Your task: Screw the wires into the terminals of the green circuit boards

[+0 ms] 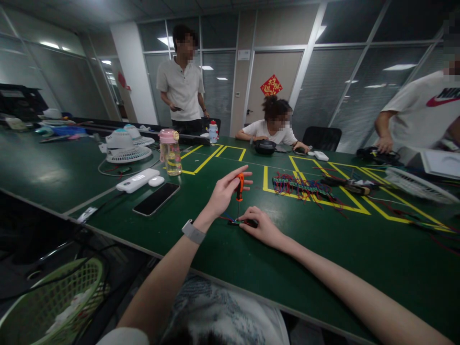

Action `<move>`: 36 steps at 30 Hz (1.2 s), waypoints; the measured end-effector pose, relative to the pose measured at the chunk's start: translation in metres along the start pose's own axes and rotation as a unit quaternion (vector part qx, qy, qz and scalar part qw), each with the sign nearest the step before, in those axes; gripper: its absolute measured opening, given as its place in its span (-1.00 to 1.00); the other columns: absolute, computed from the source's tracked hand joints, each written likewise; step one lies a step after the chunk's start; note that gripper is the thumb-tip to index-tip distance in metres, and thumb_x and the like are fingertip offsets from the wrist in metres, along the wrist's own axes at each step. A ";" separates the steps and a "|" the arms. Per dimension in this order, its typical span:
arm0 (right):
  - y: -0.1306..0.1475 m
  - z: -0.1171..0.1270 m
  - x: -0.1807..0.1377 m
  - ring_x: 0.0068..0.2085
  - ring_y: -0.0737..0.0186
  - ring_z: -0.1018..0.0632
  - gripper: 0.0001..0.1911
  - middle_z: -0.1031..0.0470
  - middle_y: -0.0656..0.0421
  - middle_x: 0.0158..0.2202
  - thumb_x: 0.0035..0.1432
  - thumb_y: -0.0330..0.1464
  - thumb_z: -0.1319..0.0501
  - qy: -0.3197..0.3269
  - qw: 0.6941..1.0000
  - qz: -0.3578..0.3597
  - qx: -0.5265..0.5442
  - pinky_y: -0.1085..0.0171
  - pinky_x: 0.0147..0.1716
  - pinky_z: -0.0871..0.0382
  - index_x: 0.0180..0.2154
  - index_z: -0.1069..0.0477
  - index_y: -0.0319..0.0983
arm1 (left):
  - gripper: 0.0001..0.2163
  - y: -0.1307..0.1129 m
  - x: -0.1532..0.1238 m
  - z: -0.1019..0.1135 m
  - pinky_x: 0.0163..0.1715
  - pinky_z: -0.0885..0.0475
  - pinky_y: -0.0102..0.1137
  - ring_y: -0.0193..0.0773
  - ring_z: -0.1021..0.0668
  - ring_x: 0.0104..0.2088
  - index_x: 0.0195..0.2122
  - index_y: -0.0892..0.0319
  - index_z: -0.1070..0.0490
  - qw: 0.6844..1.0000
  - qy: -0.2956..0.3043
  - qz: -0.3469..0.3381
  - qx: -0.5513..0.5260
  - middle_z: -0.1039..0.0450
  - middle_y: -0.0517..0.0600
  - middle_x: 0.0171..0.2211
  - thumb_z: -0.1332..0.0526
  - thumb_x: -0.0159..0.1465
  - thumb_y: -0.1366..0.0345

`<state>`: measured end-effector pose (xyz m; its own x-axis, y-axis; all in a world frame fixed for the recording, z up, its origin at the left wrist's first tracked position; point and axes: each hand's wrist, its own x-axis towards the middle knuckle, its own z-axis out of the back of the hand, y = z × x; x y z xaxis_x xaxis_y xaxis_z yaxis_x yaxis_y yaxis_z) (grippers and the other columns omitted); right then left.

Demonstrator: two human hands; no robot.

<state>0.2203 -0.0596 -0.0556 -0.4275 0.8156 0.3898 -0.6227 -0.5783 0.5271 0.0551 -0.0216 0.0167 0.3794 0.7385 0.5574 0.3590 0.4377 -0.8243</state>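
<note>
My left hand (224, 191), with a grey watch on its wrist, pinches the orange handle of a small screwdriver (239, 188) held upright. Its thin shaft points down onto a small dark connector block (244, 223) with red and blue wires lying on the green table (223, 249). My right hand (261, 225) rests on the table and presses its fingers on that block. Farther right, inside a yellow taped rectangle, lies a long bundle of green connectors with red and blue wires (304, 188).
A black phone (156, 198), a white remote (137, 180), a pink-lidded bottle (170, 152) and white fans (124, 146) sit at the left. Three other people stand or sit at the far and right sides. A green basket (53, 302) is below the table's near edge.
</note>
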 end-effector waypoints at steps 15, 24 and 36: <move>0.002 0.000 0.000 -0.27 0.19 -0.40 -0.86 -0.42 0.13 -0.37 0.09 -0.44 -0.26 0.001 1.000 -0.003 -0.002 0.21 -0.24 -0.28 -0.26 -0.53 -0.25 | -0.71 -0.002 -0.001 0.002 -0.18 -0.41 -0.40 -0.31 -0.51 -0.24 -0.12 0.16 -0.49 0.992 -0.059 -0.035 0.104 -0.48 0.03 -0.18 -0.30 0.12 0.26; 0.001 0.000 0.000 -0.28 0.20 -0.39 -0.86 -0.41 0.13 -0.38 0.09 -0.43 -0.26 0.000 1.000 -0.003 -0.008 0.22 -0.25 -0.28 -0.26 -0.53 -0.24 | -0.69 -0.004 -0.001 0.000 -0.17 -0.43 -0.36 -0.28 -0.54 -0.25 -0.09 0.19 -0.47 0.996 -0.052 -0.015 0.071 -0.52 0.06 -0.20 -0.29 0.13 0.26; 0.001 0.000 0.000 -0.27 0.20 -0.39 -0.86 -0.42 0.14 -0.38 0.08 -0.43 -0.27 -0.003 1.000 -0.003 -0.002 0.21 -0.24 -0.29 -0.26 -0.54 -0.23 | -0.66 -0.005 -0.004 -0.002 -0.29 -0.51 -0.35 -0.30 -0.55 -0.32 -0.05 0.19 -0.45 0.998 -0.046 -0.010 0.052 -0.51 0.05 -0.21 -0.28 0.13 0.26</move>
<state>0.2195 -0.0600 -0.0554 -0.4192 0.8189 0.3919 -0.6273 -0.5734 0.5271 0.0533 -0.0274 0.0193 0.2916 0.7714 0.5656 0.2725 0.4998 -0.8222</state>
